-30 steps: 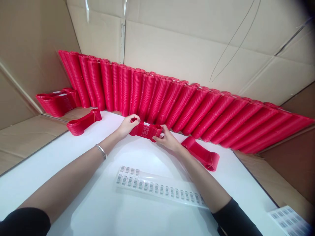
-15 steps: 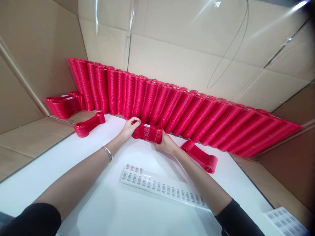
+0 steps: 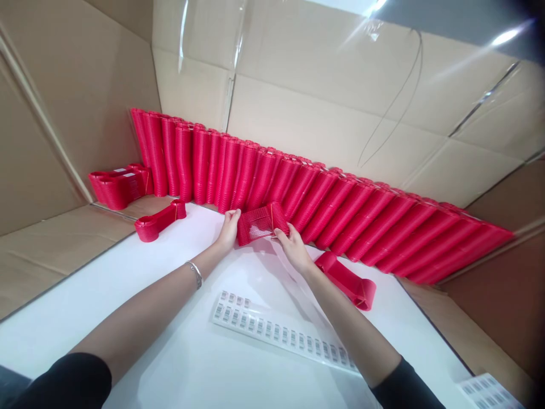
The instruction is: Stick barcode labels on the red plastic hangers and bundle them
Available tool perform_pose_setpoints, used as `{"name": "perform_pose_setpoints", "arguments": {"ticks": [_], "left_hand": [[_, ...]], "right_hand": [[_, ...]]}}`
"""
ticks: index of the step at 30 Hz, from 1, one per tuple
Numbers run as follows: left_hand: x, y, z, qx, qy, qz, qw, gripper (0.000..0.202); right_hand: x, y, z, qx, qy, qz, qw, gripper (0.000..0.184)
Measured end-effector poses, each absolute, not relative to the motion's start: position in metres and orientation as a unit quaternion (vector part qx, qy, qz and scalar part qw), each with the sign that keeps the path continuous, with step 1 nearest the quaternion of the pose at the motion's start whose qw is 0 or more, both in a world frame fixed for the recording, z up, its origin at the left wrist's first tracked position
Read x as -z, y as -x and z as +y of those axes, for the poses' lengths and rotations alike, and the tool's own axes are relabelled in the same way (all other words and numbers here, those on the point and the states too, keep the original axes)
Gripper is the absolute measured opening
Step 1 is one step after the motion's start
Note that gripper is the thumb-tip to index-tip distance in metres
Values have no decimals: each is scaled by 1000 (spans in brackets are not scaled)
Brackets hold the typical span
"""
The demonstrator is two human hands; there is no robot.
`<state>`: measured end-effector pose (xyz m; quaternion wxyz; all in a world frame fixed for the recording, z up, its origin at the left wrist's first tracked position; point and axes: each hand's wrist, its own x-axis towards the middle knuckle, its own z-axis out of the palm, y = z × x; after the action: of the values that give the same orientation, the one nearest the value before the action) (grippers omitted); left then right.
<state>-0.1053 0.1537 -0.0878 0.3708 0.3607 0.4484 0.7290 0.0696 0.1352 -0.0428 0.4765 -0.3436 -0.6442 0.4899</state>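
Between my hands is a bundle of thin red plastic pieces [image 3: 254, 221], stacked in ribbed layers with a thin tie round its right part. My left hand [image 3: 230, 228] grips the bundle's left end with the fingers closed. At the right end my right hand [image 3: 293, 245] pinches its lower edge, thumb and fingers on it. The bundle is tilted, its ribbed side towards me. Below it on the white table lies a clear sheet of barcode stickers [image 3: 272, 334].
Behind my hands stands a long row of similar red bundles [image 3: 200, 165] against a cardboard wall [image 3: 306, 108]. Single bundles lie at left [image 3: 159, 220] and right [image 3: 347, 281]. Labelled bundles [image 3: 121, 187] stand far left. Another sticker sheet [image 3: 489, 392] is at the lower right.
The bundle has been turned in my hands: its white label no longer shows, and the ribbed side faces me. My left hand has closed on its left end. The view has shifted slightly.
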Motion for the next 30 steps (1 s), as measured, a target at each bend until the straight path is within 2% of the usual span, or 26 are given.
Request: {"name": "perform_pose_setpoints", "arguments": {"ticks": [5, 8, 14, 17, 21, 24, 30], "left_hand": [[74, 94, 138, -700, -399, 462, 371, 42], [65, 86, 127, -695, -430, 473, 330, 47], [21, 104, 120, -710, -482, 495, 133, 40], [-16, 145, 107, -704, -493, 511, 8, 42], [-47, 221, 76, -657, -480, 568, -125, 45], [-41, 274, 52, -602, -430, 649, -180, 46], [7, 321, 34, -510, -363, 753, -205, 51]], "right_hand": [[43, -70, 137, -531, 333, -595, 503, 40], [43, -73, 137, -542, 338, -581, 504, 40], [36, -87, 126, -540, 370, -584, 479, 44], [33, -113, 105, -520, 388, -597, 471, 47], [39, -169, 69, -439, 426, -676, 410, 46], [47, -208, 49, -410, 469, -689, 370, 44], [42, -242, 37, -368, 520, -672, 378, 46]]}}
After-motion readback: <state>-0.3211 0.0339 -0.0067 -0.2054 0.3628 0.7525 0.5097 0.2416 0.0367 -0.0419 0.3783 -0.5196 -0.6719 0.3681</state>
